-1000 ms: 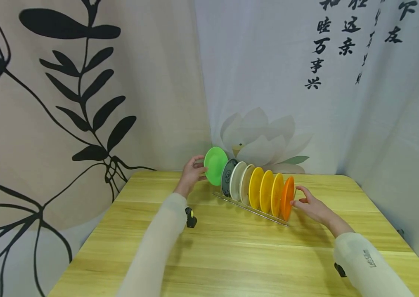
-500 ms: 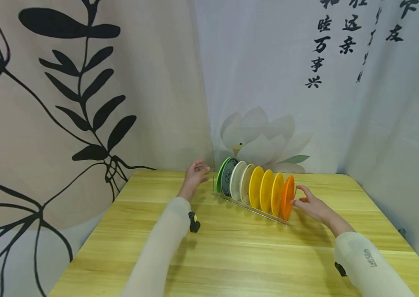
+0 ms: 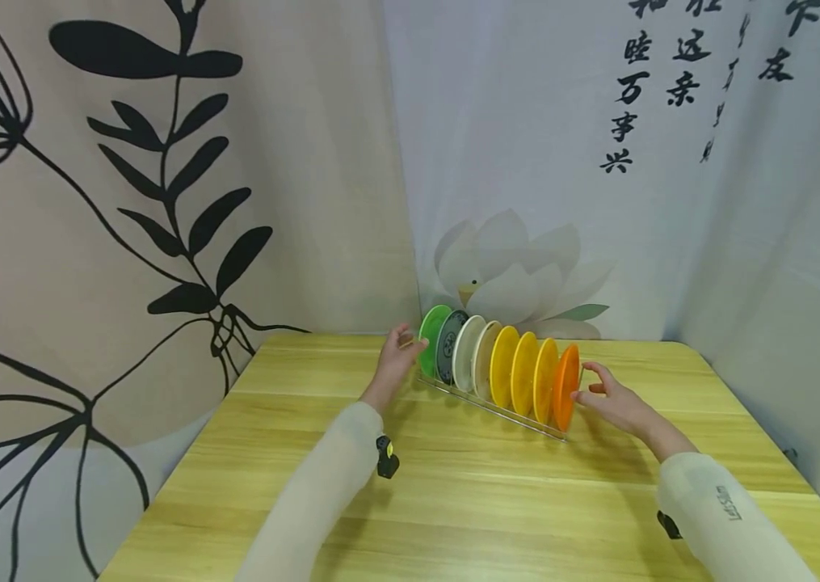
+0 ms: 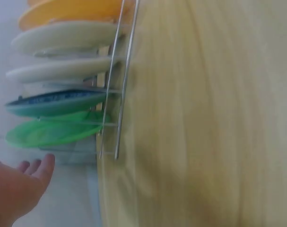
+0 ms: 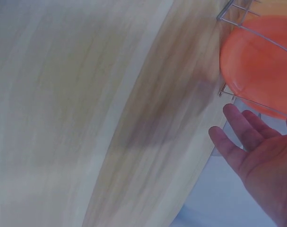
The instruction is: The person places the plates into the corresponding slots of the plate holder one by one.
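Note:
A wire dish rack [image 3: 497,412] holds a row of upright plates. At its left end stands a green plate [image 3: 433,339], beside a dark patterned plate [image 3: 447,346]. My left hand [image 3: 397,364] is at that end with fingers extended; in the left wrist view its fingertips [image 4: 47,163] lie close to the green plate and the end wire, and contact is unclear. At the opposite end, next to an orange plate [image 3: 565,386], my right hand [image 3: 616,408] pinches the rack's end wire. Its other fingers [image 5: 233,118] spread outward in the right wrist view; the thumb is hidden there.
Pale plates [image 3: 466,356] and several yellow plates [image 3: 523,376] fill the middle of the rack. Wooden tabletop [image 3: 497,501] extends in front. A printed curtain [image 3: 322,202] hangs behind the table.
The green plate has gone from my left hand into the rack's left end. My left hand let it go, then moved right to the rack end. The right hand stays in place.

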Tool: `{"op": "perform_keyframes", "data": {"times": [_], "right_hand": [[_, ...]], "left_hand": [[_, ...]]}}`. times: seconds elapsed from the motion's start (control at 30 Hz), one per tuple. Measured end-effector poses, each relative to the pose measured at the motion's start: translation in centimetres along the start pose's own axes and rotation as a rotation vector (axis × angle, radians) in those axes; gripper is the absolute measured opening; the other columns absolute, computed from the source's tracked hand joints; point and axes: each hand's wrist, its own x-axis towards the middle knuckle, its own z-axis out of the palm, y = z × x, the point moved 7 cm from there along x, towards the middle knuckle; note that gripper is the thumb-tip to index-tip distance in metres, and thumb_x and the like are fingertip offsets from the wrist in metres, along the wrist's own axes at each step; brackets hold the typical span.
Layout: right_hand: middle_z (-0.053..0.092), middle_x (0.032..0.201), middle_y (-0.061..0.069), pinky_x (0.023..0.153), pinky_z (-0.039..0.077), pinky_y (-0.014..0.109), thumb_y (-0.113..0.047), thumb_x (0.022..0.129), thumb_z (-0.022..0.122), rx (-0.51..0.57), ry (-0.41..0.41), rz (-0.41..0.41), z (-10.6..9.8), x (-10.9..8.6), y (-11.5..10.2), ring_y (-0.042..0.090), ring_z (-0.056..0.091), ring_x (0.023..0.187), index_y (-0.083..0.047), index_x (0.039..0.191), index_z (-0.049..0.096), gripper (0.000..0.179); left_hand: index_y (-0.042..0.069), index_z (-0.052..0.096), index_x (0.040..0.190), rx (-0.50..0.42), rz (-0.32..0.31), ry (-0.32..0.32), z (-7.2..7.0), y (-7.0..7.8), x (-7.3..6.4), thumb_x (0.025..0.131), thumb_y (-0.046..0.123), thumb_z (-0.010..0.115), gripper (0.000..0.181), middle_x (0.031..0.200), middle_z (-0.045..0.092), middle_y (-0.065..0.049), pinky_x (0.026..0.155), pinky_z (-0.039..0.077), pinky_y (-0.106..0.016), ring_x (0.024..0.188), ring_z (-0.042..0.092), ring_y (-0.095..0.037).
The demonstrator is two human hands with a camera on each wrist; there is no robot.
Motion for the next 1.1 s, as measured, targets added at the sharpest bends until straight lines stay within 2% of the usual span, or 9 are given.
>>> {"op": "perform_keyframes", "data": {"times": [0.2, 0.33, 0.4, 0.47, 0.57, 0.67, 0.9, 1.1], "right_hand": [[0.031, 0.146, 0.041, 0.1, 0.036, 0.071, -0.051, 0.1, 0.048, 0.011, -0.011, 0.002, 0.0, -0.2, 0.5, 0.058, 0.037, 0.129, -0.009, 0.159, 0.002, 0.086], [0.032, 0.146, 0.041, 0.1, 0.036, 0.071, -0.051, 0.1, 0.048, 0.003, -0.003, 0.001, -0.2, -0.5, 0.6, 0.058, 0.037, 0.129, -0.008, 0.159, 0.005, 0.085], [0.031, 0.147, 0.04, 0.099, 0.035, 0.072, -0.052, 0.1, 0.049, -0.006, 0.001, 0.001, -0.1, -0.7, 0.6, 0.059, 0.036, 0.129, -0.007, 0.159, 0.007, 0.085], [0.029, 0.149, 0.039, 0.1, 0.034, 0.073, -0.053, 0.099, 0.049, -0.01, -0.002, 0.0, 0.0, -0.9, 0.5, 0.059, 0.034, 0.131, -0.007, 0.159, 0.008, 0.086], [0.025, 0.151, 0.039, 0.1, 0.034, 0.072, -0.056, 0.099, 0.05, -0.008, -0.006, -0.011, 0.6, -1.2, 0.2, 0.059, 0.033, 0.131, -0.007, 0.159, 0.008, 0.088], [0.022, 0.152, 0.039, 0.102, 0.036, 0.069, -0.057, 0.098, 0.051, 0.006, -0.005, -0.028, 1.2, -1.5, -0.2, 0.058, 0.035, 0.131, -0.008, 0.159, 0.006, 0.09], [0.01, 0.159, 0.032, 0.104, 0.031, 0.071, -0.058, 0.097, 0.052, 0.054, -0.023, -0.039, 2.4, -2.2, -1.1, 0.057, 0.027, 0.136, -0.009, 0.159, -0.002, 0.096], [0.01, 0.159, 0.031, 0.102, 0.032, 0.072, -0.058, 0.096, 0.053, 0.024, -0.02, -0.06, 3.2, -3.0, -1.9, 0.055, 0.029, 0.137, -0.011, 0.16, -0.004, 0.097]], "left_hand": [[0.008, 0.019, 0.158, 0.065, -0.012, -0.003, 2.0, -0.8, -1.8, 0.094, 0.024, 0.068, 0.081, 0.159, 0.022, -0.022, 0.116, 0.026, -0.053, 0.144, 0.023, -0.042], [0.006, 0.02, 0.156, 0.079, 0.044, -0.035, 4.1, -1.1, -2.9, 0.093, 0.02, 0.069, 0.081, 0.156, 0.03, -0.022, 0.116, 0.026, -0.053, 0.142, 0.03, -0.039], [0.005, 0.017, 0.157, 0.111, 0.047, -0.047, 4.9, -1.5, -3.4, 0.093, 0.023, 0.069, 0.084, 0.156, 0.028, -0.022, 0.117, 0.025, -0.051, 0.142, 0.03, -0.038], [0.005, 0.013, 0.158, 0.147, 0.03, -0.049, 5.4, -1.9, -3.7, 0.093, 0.028, 0.069, 0.089, 0.158, 0.021, -0.024, 0.118, 0.023, -0.052, 0.144, 0.025, -0.039], [0.005, 0.0, 0.159, 0.218, -0.049, -0.03, 5.5, -2.7, -4.3, 0.092, 0.04, 0.068, 0.102, 0.162, 0.002, -0.025, 0.119, 0.015, -0.053, 0.148, 0.011, -0.04], [0.004, -0.002, 0.158, 0.239, -0.069, -0.023, 5.6, -3.0, -4.5, 0.091, 0.045, 0.068, 0.105, 0.161, -0.006, -0.028, 0.119, 0.013, -0.055, 0.148, 0.004, -0.044], [0.008, -0.006, 0.159, 0.234, -0.079, -0.046, 6.1, -3.3, -5.2, 0.09, 0.051, 0.067, 0.109, 0.16, -0.014, -0.027, 0.119, 0.009, -0.057, 0.147, -0.004, -0.044], [0.008, -0.008, 0.158, 0.216, -0.071, -0.054, 6.5, -3.5, -5.5, 0.091, 0.049, 0.067, 0.108, 0.161, -0.013, -0.025, 0.12, 0.007, -0.055, 0.149, -0.005, -0.04]]}}
